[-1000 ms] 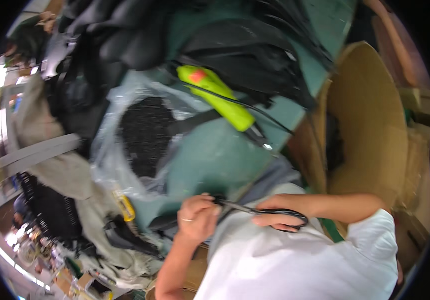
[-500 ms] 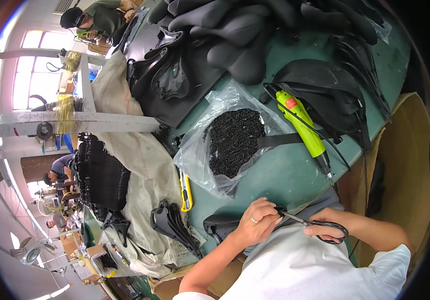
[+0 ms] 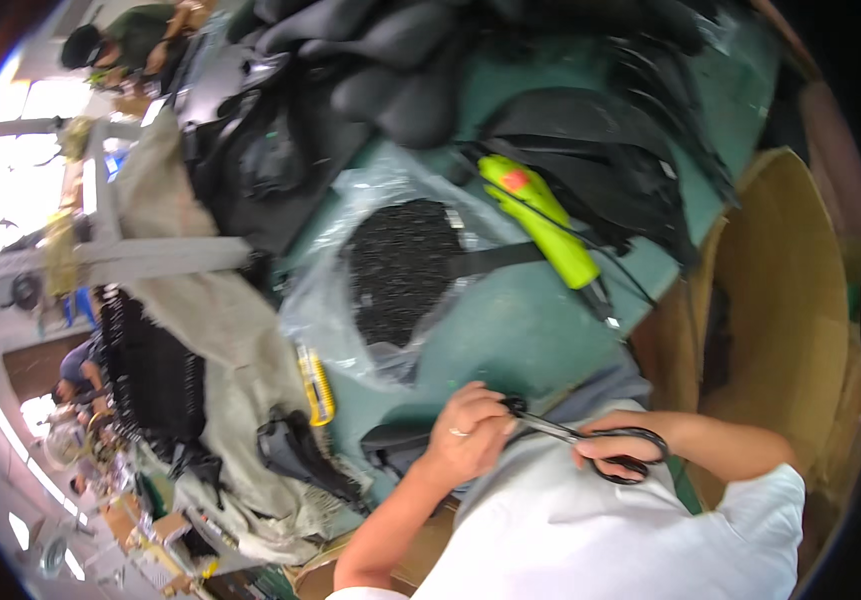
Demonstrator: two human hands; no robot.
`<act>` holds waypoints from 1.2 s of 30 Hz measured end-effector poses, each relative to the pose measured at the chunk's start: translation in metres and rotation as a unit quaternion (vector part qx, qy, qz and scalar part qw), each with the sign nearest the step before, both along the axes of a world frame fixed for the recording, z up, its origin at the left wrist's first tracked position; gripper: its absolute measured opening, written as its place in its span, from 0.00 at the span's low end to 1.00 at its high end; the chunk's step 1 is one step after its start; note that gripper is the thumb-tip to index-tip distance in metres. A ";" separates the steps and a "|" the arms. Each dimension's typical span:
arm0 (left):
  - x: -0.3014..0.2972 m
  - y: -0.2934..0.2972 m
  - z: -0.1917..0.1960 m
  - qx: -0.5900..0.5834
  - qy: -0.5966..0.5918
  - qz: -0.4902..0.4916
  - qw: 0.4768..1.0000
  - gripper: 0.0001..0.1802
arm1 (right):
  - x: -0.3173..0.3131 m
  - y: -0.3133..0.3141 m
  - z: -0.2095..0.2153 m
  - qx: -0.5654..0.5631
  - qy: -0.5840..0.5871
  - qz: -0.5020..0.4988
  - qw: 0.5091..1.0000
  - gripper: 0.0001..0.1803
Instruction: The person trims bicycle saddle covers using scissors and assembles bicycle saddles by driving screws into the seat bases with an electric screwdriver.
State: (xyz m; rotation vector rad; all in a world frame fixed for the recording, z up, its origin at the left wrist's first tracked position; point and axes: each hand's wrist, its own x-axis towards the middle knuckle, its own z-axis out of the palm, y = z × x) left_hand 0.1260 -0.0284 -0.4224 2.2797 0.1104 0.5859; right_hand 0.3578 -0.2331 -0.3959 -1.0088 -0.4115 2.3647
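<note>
Both hands work at the green table's [image 3: 510, 330] near edge: the right hand [image 3: 610, 452] grips black scissors [image 3: 590, 445] by the loops, the left hand [image 3: 465, 435] pinches a small dark piece [image 3: 512, 405] at the blade tips.

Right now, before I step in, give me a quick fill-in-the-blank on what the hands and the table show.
1. The right hand grips a pair of black-handled ____.
2. The left hand pinches a small black piece at the tips of the ____.
3. The clear plastic bag on the green table holds small ____ pieces.
4. The bright ____ tool lies beside it.

Missing words: scissors; scissors; black; yellow-green
</note>
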 end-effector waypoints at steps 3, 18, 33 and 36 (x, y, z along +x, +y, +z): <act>-0.007 -0.001 -0.001 0.023 0.014 0.023 0.999 0.13 | -0.005 0.010 0.001 -0.018 0.041 -0.023 0.999 0.30; -0.007 -0.007 -0.005 0.023 0.038 0.042 0.998 0.10 | -0.007 0.001 0.007 -0.001 0.034 -0.034 0.999 0.35; -0.009 -0.008 -0.008 0.010 0.047 0.077 0.996 0.09 | -0.014 -0.006 0.001 -0.020 0.053 -0.091 0.994 0.33; -0.008 -0.009 -0.009 -0.006 0.066 0.083 0.994 0.09 | -0.018 -0.012 0.005 0.007 0.018 -0.104 0.994 0.34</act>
